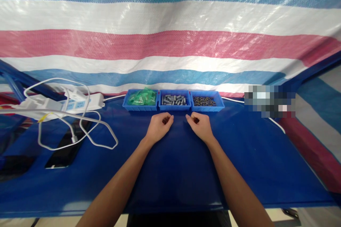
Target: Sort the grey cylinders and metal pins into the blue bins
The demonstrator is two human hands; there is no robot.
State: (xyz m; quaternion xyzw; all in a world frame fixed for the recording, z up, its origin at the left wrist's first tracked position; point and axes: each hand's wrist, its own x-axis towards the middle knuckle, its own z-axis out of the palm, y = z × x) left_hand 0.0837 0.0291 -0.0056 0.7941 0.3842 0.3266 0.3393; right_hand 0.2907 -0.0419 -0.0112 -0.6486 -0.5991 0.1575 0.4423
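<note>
My left hand (159,127) rests on the blue table in a loose fist, thumb against the curled fingers. Opposite it, my right hand (201,126) is curled the same way, with a gap between the two. Neither fist shows anything inside. Just beyond them stand three blue bins side by side. The left bin (140,108) holds green plastic packets (144,97). In the middle bin (174,108) lie grey metal cylinders (174,99). Small screw-like pieces (204,101) fill the right bin (208,108). Both hands are apart from the bins.
At left are white power strips (93,102) with tangled white cables (106,145) and a black phone (62,154). A pixelated object (269,101) sits at the back right. Behind the blue table (176,184) hangs a striped sheet (170,46).
</note>
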